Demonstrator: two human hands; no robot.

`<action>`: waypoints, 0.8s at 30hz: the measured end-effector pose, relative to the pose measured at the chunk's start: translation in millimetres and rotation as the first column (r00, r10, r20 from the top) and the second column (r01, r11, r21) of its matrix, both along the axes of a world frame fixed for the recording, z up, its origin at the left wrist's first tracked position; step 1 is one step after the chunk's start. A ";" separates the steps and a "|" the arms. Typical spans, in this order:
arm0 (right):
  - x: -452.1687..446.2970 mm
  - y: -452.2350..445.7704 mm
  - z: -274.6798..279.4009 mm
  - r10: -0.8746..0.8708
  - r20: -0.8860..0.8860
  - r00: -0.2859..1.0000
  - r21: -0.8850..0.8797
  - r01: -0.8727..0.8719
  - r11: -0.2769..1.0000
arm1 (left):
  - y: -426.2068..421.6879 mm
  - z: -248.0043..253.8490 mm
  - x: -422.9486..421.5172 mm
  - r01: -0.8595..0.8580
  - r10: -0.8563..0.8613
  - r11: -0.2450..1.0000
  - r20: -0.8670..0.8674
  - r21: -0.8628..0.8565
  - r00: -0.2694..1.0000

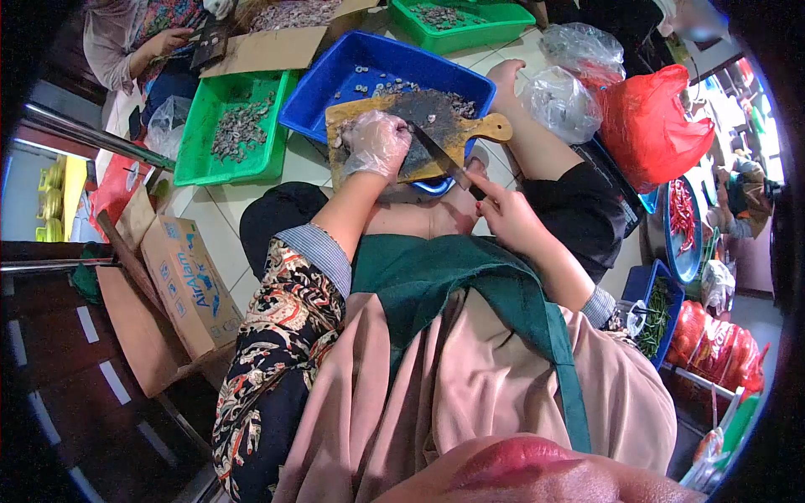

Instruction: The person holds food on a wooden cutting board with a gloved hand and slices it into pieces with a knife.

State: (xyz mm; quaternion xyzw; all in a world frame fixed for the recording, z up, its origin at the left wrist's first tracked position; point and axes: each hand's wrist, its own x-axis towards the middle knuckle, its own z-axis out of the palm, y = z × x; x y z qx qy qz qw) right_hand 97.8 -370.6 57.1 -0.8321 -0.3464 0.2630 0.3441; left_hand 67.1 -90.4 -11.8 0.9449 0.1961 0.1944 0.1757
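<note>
My left hand (pixel 375 144), in a clear plastic glove, rests closed on the wooden cutting board (pixel 491 128). What its curled fingers hold is hidden. My right hand (pixel 506 211) is bare and wrapped around the handle of a knife (pixel 438 155). The blade slants up and left over the board, its tip close to my gloved fingers. Dark stains cover much of the board. Its far part overlaps a blue tub (pixel 314 71) holding small greyish cut pieces (pixel 457 104), whose kind I cannot make out. Under the near edge shows part of another blue container (pixel 434 186).
Left of the board stands a green tub (pixel 186 138) with more pieces; another green tub (pixel 495 32) is at the back. A co-worker's hand (pixel 170 40) is at upper left. A red bag (pixel 658 126), red chillies (pixel 681 214) and a cardboard box (pixel 189 281) flank me.
</note>
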 end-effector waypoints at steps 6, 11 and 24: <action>-0.8 -24.8 20.6 -0.116 -0.344 0.932 -0.032 0.112 0.993 | -3.9 1.2 -1.4 -0.025 0.024 0.999 0.031 0.029 0.999; -4.0 -24.5 26.4 -0.190 -0.296 0.936 -0.077 0.175 0.982 | 1.5 0.6 -4.8 0.041 -0.042 0.999 0.131 0.010 0.990; 46.6 -4.1 20.8 0.032 0.237 0.971 -0.059 -0.019 0.998 | 61.1 29.6 -28.4 -0.054 0.113 0.945 0.168 -0.322 0.979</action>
